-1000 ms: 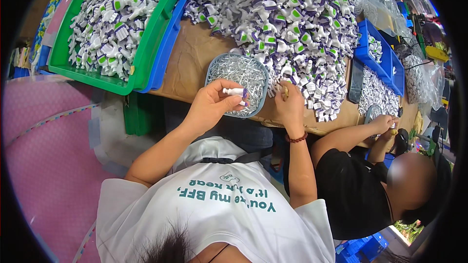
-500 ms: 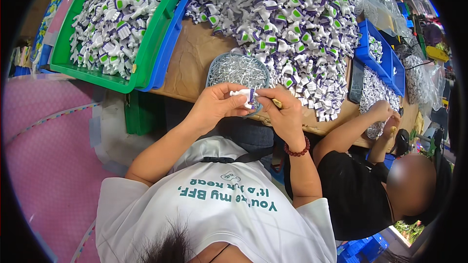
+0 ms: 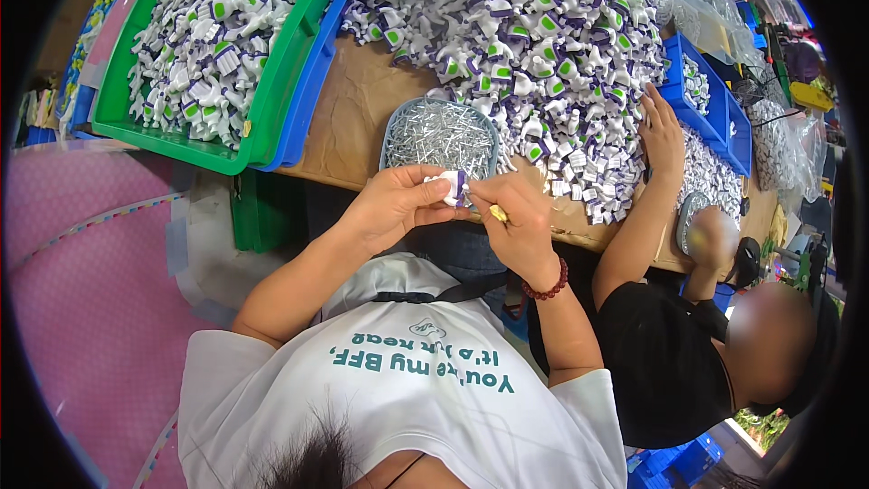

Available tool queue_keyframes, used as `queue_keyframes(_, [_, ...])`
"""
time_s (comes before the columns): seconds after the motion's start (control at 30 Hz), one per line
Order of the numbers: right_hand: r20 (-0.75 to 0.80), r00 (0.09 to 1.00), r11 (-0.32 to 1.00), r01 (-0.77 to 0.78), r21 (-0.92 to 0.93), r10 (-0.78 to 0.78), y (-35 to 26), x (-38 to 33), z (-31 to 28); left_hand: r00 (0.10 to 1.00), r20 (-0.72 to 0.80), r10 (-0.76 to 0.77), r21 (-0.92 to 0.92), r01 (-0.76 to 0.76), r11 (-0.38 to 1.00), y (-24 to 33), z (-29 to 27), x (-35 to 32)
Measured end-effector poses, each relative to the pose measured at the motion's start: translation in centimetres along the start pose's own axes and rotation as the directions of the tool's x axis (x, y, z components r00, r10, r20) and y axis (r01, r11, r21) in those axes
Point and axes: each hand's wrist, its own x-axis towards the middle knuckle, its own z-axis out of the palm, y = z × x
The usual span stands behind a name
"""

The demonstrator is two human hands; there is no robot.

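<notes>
Both grips, left hand (image 3: 391,208) and right hand (image 3: 518,222), pinch a white-purple part (image 3: 453,186) beside the pin-filled grey basket (image 3: 440,134).

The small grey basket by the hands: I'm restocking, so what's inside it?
The grey basket holds a heap of thin silvery metal pins. Its near edge is covered by the left hand, and its bottom is buried.
</notes>
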Motion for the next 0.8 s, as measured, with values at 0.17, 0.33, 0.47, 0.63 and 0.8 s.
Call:
queue_keyframes(0.17, [0.082,0.988,0.967,0.149,-0.205,-0.135,-0.5,-0.1,-0.3,1.0,-0.013,-0.012,0.096,0.013,0.995,0.6,-0.2,-0.2])
queue_keyframes(0.33, [0.073,0.991,0.978,0.125,-0.169,-0.115,0.2,-0.6,0.2,0.999,-0.034,-0.015,0.146,0.02,0.989,0.7,-0.2,-0.1])
queue_keyframes(0.47, [-0.01,1.0,0.993,-0.025,-0.118,0.024,0.4,-0.8,0.8,0.994,0.01,0.105,0.222,-0.104,0.969,0.9,1.1,-0.4])
queue_keyframes(0.63, [0.029,0.998,0.993,-0.059,-0.105,0.062,0.0,-0.2,0.2,0.887,0.24,0.395,0.491,-0.462,0.739,-0.6,1.0,-0.5])
queue_keyframes(0.8, [0.067,0.998,0.994,-0.001,-0.109,0.009,-0.3,-0.1,-0.1,0.89,0.243,0.387,0.539,-0.455,0.709,-0.6,0.5,-0.6])
